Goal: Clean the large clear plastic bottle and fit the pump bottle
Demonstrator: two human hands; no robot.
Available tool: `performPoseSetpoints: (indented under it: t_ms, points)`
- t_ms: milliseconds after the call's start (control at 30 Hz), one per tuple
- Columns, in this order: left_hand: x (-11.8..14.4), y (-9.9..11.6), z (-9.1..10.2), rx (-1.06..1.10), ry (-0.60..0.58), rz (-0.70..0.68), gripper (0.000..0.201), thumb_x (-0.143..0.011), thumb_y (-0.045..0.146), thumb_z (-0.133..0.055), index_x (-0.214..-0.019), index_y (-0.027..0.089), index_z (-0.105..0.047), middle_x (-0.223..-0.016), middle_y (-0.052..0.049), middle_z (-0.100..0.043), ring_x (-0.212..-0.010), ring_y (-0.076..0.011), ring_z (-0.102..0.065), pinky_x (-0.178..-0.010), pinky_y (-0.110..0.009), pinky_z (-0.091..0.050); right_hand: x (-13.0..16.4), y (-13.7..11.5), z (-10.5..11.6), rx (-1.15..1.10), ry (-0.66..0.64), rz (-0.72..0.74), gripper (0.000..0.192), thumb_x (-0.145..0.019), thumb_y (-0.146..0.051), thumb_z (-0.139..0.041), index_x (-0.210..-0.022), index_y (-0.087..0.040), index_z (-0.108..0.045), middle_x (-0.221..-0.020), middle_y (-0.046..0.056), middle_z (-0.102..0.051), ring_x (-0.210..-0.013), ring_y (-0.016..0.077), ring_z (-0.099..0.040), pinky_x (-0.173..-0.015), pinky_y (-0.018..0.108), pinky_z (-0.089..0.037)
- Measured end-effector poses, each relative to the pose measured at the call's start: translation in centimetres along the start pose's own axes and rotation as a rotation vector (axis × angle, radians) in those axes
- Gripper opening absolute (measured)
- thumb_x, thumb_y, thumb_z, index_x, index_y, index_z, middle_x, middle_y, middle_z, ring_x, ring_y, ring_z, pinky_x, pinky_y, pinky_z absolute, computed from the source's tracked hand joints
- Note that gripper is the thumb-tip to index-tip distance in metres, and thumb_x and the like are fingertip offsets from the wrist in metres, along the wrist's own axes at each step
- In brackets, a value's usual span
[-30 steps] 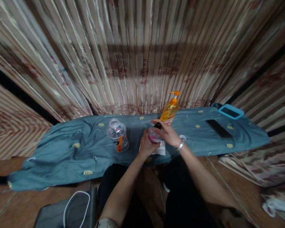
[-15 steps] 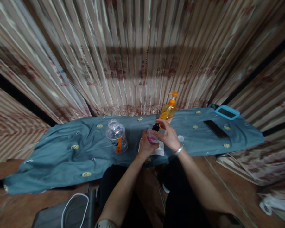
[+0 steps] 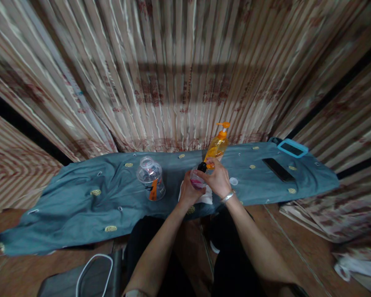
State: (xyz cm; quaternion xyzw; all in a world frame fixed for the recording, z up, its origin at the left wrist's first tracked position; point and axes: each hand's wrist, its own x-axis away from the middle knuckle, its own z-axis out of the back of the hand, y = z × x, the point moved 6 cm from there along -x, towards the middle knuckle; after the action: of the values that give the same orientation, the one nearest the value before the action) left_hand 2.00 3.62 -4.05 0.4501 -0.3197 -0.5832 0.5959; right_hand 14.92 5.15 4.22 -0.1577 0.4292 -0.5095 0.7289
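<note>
Left hand (image 3: 188, 190) first: we see it wrapped around a small pink bottle (image 3: 196, 180), gripping the body and holding it upright just above a white tissue (image 3: 206, 195) on the blue cloth (image 3: 80, 198). Our right hand (image 3: 215, 178) comes over the top, fingertips pinched on the black cap (image 3: 202, 166), a silver bangle (image 3: 228, 196) at the wrist. Both hands are closed on the same little bottle, right at the near edge of the cloth, centre of the view.

To handle this well, we judge the lower hand should clamp the body firmly and keep it vertical while the upper fingers turn only the cap; a small, smooth container like this could slip or tip, and the tissue underneath would catch any drip.

Now the materials. That small bottle looks translucent, rounded, with a glossy dark top. Behind it stands an orange pump bottle (image 3: 217, 145), tall and tapered, clear plastic with a bright nozzle. To the left, a clear plastic bottle (image 3: 151, 177) with an orange label, squat and ribbed. A small white cap (image 3: 233, 181) lies just beside the right wrist. Farther right, a dark phone (image 3: 278, 169) lies flat, and a blue-rimmed device (image 3: 291, 147) beyond it. The cloth is soft and creased, dotted with yellow motifs; a pleated, shiny curtain (image 3: 173, 82) hangs behind.
</note>
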Motion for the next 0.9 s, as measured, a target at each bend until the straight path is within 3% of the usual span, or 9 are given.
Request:
performPoseSetpoints:
  t_ms: [200,433,700,900]
  points:
    - [-0.1,-0.2,0.0,0.006,0.022,-0.024,0.079,-0.059,0.023,-0.083,-0.129,0.023,-0.047,-0.121,-0.008,-0.067,-0.11,-0.0269,-0.068,-0.095,-0.038,-0.054,0.3,-0.5,-0.2,-0.04,-0.099,0.067,0.03,-0.099,-0.032,-0.065,-0.126,-0.019,-0.063,-0.129,0.009,-0.066,-0.108,0.025,-0.068,-0.091,0.047,-0.057]
    - [-0.1,-0.3,-0.1,-0.002,0.012,0.012,0.082,-0.057,0.019,-0.082,-0.13,0.02,-0.046,-0.123,-0.011,-0.067,-0.11,-0.0279,-0.068,-0.095,-0.04,-0.054,0.0,-0.2,-0.3,0.03,0.004,-0.011,0.033,-0.098,-0.034,-0.066,-0.127,-0.019,-0.062,-0.131,0.009,-0.065,-0.11,0.0264,-0.067,-0.092,0.049,-0.056]
    - [-0.1,0.0,0.0,-0.006,0.022,-0.017,0.077,-0.059,0.023,-0.081,-0.129,0.022,-0.047,-0.121,-0.009,-0.067,-0.108,-0.0268,-0.069,-0.095,-0.039,-0.054,-0.4,-1.4,0.1,-0.015,-0.165,0.103,0.029,-0.099,-0.032,-0.065,-0.125,-0.019,-0.064,-0.128,0.009,-0.066,-0.107,0.0244,-0.069,-0.09,0.046,-0.058]
    - [0.0,0.2,0.1,0.001,0.032,-0.021,0.078,-0.056,0.02,-0.082,-0.126,0.021,-0.048,-0.118,-0.007,-0.069,-0.106,-0.0261,-0.069,-0.093,-0.04,-0.055,0.1,-0.7,0.3,0.036,-0.06,0.013,0.034,-0.098,-0.034,-0.066,-0.128,-0.018,-0.062,-0.127,0.009,-0.066,-0.107,0.0256,-0.068,-0.09,0.047,-0.057]
